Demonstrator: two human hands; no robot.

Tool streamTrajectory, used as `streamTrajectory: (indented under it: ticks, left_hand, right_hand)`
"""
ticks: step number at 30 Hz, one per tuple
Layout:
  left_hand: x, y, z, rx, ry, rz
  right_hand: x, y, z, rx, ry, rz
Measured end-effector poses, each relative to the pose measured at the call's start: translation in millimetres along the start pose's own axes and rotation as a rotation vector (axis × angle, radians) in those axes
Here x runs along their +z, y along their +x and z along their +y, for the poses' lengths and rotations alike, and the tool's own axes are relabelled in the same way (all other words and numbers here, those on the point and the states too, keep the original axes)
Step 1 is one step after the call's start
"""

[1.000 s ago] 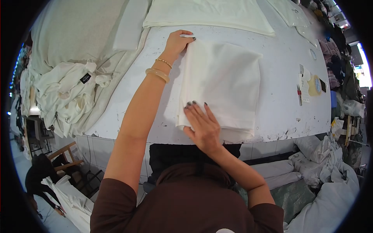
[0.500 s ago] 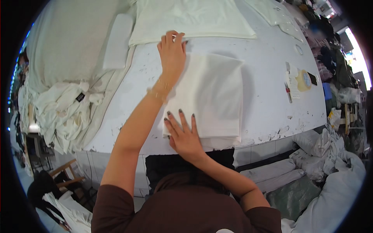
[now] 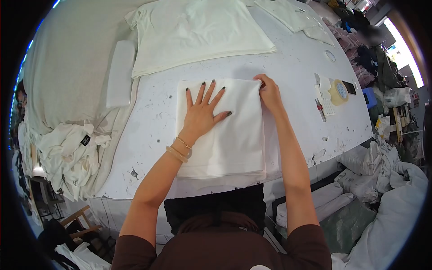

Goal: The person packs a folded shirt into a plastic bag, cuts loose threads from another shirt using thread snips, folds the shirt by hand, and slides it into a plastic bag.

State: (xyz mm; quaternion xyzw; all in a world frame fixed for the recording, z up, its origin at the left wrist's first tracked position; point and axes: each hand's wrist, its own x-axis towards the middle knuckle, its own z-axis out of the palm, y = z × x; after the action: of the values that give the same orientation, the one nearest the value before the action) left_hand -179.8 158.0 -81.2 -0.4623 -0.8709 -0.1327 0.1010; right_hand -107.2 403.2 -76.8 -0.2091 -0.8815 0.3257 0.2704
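Note:
A folded white cloth (image 3: 234, 144) lies flat on the white table (image 3: 148, 121), close to its front edge. My left hand (image 3: 201, 112) rests palm down on the upper left part of the cloth, its fingers spread. At the top right corner of the cloth, my right hand (image 3: 269, 92) is closed, thumb and fingers pinching that corner. Beyond the cloth, a white shirt (image 3: 198, 36) is spread out flat.
Beige fabric (image 3: 72, 58) covers the left side, with a white padded board (image 3: 121, 72) and a crumpled white garment (image 3: 72, 153) on it. Tape (image 3: 339, 92), a phone (image 3: 349, 87) and small red-handled snips (image 3: 320, 108) lie at the right. Plastic-wrapped items (image 3: 288, 15) are at the back.
My left hand has moved from the cloth's upper left corner onto its top surface and spread out. My right hand has gone from the lower left to the upper right corner, where it pinches the cloth.

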Motion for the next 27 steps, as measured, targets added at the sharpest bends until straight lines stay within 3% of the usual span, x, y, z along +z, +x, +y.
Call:
streamTrajectory:
  ticks: [1, 2, 4, 6, 8, 10, 12, 13, 15, 16, 19, 21, 22, 25, 27]
  left_hand:
    - [-1, 0, 1, -0.002, -0.001, 0.000]
    - [-2, 0, 1, -0.004, -0.010, -0.003]
    - [-7, -1, 3, -0.005, -0.017, -0.010]
    - [-12, 1, 7, -0.033, 0.002, -0.048]
    - [-14, 2, 10, -0.039, 0.012, -0.050]
    - [-10, 2, 10, -0.035, 0.017, -0.052]
    - [3, 0, 0, -0.052, 0.095, 0.019]
    - [14, 0, -8, -0.150, -0.021, 0.076]
    - [13, -1, -13, -0.255, 0.035, 0.083]
    - [12, -3, -13, -0.342, 0.087, 0.086]
    - [10, -2, -11, -0.325, 0.037, 0.117]
    - [6, -2, -9, -0.316, 0.051, 0.119]
    - [3, -6, -7, -0.246, 0.073, 0.101]
    - [3, -13, -13, -0.181, 0.058, 0.094]
    - [-13, -22, -7, -0.209, 0.065, 0.066]
  right_hand:
    - [3, 5, 0, -0.035, -0.024, -0.060]
    - [5, 11, 14, -0.096, -0.069, 0.014]
    - [-6, 15, 32, 0.040, -0.194, 0.126]
    - [-24, 12, 17, 0.161, -0.310, 0.064]
    - [-16, -5, -34, -0.081, -0.204, 0.405]
    - [11, -36, -83, -0.284, -0.248, 0.081]
    - [41, -62, -60, -0.227, -0.494, -0.258]
    - [39, -56, -52, -0.109, -0.603, -0.159]
    - [36, -51, -40, 0.106, -0.626, -0.119]
    - [37, -52, -36, 0.109, -0.644, -0.128]
    - [38, -56, -54, 0.183, -0.811, -0.110]
    - [35, -69, -96, -0.050, -0.520, -0.027]
    - [40, -84, -97, -0.272, -0.553, -0.104]
    - [45, -94, -78, -0.139, -0.390, -0.283]
    - [19, -96, -90, -0.086, -0.448, -0.188]
